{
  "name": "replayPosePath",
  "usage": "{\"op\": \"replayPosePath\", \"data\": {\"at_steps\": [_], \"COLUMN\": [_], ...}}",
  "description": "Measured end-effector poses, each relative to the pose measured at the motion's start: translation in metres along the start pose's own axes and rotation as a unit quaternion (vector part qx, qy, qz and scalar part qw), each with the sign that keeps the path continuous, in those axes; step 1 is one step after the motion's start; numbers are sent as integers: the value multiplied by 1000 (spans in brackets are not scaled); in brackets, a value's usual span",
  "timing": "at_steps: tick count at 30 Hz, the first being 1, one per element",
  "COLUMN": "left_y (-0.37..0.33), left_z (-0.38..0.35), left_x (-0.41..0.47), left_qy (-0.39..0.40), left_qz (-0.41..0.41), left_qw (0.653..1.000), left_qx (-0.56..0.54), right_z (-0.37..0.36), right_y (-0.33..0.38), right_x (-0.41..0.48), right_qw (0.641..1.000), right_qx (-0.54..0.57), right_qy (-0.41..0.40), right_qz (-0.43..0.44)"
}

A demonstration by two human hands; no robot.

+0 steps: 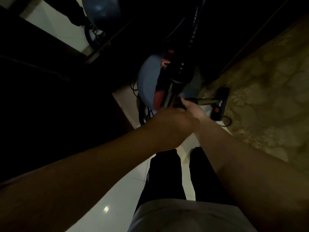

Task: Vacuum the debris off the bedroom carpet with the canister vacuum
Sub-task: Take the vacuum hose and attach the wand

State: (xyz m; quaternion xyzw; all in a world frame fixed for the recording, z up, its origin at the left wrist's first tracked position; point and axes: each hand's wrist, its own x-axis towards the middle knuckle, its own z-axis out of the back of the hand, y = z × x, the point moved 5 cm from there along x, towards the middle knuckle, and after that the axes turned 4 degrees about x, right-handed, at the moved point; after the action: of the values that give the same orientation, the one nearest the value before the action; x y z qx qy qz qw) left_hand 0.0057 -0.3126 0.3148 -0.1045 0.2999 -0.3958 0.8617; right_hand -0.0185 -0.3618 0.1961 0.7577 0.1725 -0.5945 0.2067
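Note:
A blue canister vacuum (148, 81) with red trim stands on the pale tile floor ahead of me. Its black hose (194, 32) rises toward the top of the view. A metal wand (206, 100) runs right to a dark floor head (220, 104) at the edge of the patterned beige carpet (267, 84). My right hand (192, 107) grips the wand's handle end. My left hand (173, 121) lies just in front of it, fingers curled toward the same handle; what they hold is hidden. The room is dim.
Dark furniture (41, 77) fills the left side. A second blue round object (102, 9) and cables lie on white tiles at the top left. A cord (226, 121) loops by the floor head. My legs stand on the tiles (117, 190) below.

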Motion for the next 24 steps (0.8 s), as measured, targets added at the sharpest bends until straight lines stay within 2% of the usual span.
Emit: {"op": "replayPosePath", "data": {"at_steps": [1, 2, 4, 6, 8, 10, 13, 15, 17, 19, 21, 24], "left_y": [3, 11, 29, 28, 10, -5, -18, -22, -28, -37, -39, -9], "left_z": [10, 25, 49, 61, 71, 78, 83, 88, 92, 94, 93, 85], "left_x": [0, -6, -12, -6, 13, 33, 56, 67, 75, 83, 87, 79], "left_qy": [-5, -16, -150, -218, -236, -241, -236, -235, -235, -210, -198, -237], "left_qz": [35, 75, 169, 220, 180, 147, 136, 132, 113, 79, 67, 123], "left_qw": [997, 993, 963, 921, 908, 913, 920, 925, 914, 910, 904, 863], "left_qx": [-61, -91, -149, -238, -295, -296, -281, -269, -309, -349, -374, -428], "right_z": [4, 10, 15, 18, 23, 35, 56, 68, 64, 53, 38, 23], "right_y": [13, 26, 41, 53, 61, 74, 94, 119, 134, 131, 127, 139], "right_x": [0, 1, 2, -5, -15, -22, -30, -30, -33, -31, -28, -41], "right_qw": [994, 989, 990, 993, 995, 997, 984, 940, 860, 796, 785, 763], "right_qx": [72, 99, 108, 73, 44, -6, -170, -285, -407, -489, -479, -505], "right_qy": [49, 77, 57, 73, 78, 72, 26, -13, 24, 58, 105, 63], "right_qz": [-65, -79, -67, -62, -44, -32, 51, 186, 306, 353, 379, 398]}}
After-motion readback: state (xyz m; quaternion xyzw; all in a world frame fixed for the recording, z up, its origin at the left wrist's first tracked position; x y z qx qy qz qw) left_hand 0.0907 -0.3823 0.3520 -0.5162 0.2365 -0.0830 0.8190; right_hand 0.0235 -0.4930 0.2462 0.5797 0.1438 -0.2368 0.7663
